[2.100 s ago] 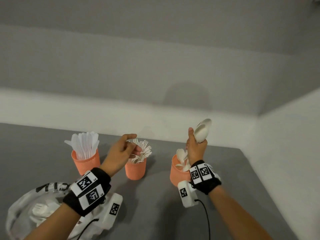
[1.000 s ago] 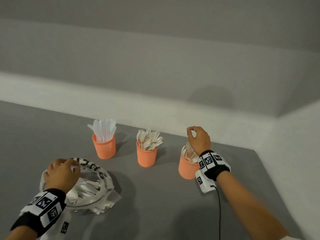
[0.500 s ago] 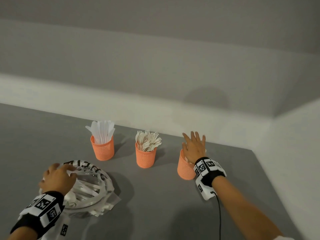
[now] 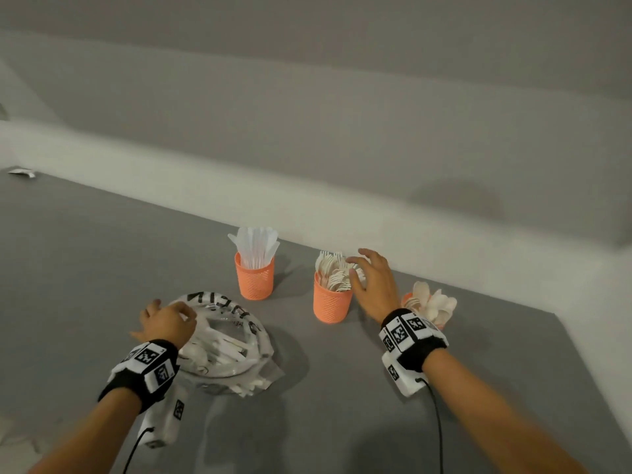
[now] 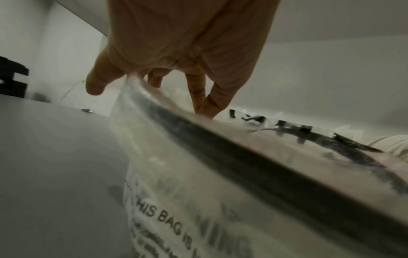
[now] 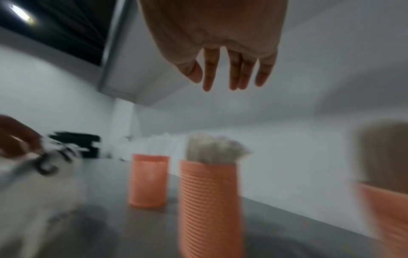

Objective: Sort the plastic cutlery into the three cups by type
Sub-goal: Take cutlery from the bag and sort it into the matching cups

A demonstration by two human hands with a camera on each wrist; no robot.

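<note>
Three orange mesh cups stand in a row on the grey table. The left cup (image 4: 254, 280) holds knives, the middle cup (image 4: 331, 304) holds forks, and the right cup (image 4: 407, 297) holds spoons (image 4: 432, 304), partly hidden behind my right wrist. My right hand (image 4: 355, 271) hovers open just right of the forks, fingers spread and holding nothing; in the blurred right wrist view that hand (image 6: 229, 82) hangs above the forks cup (image 6: 209, 206). My left hand (image 4: 178, 313) grips the left rim of a clear plastic bag (image 4: 232, 350) with white cutlery inside. The left wrist view shows its fingers (image 5: 198, 90) hooked over the bag's rim (image 5: 198, 129).
A white wall ledge runs close behind the cups. The table's right edge lies just beyond the spoon cup. A small scrap (image 4: 21, 172) lies at the far left, and a cable (image 4: 437, 429) trails from my right wrist.
My right hand let the spoons go into the right cup, opened, and moved left to beside the forks cup. My left hand went from the forks cup to the bag's rim and stays there.
</note>
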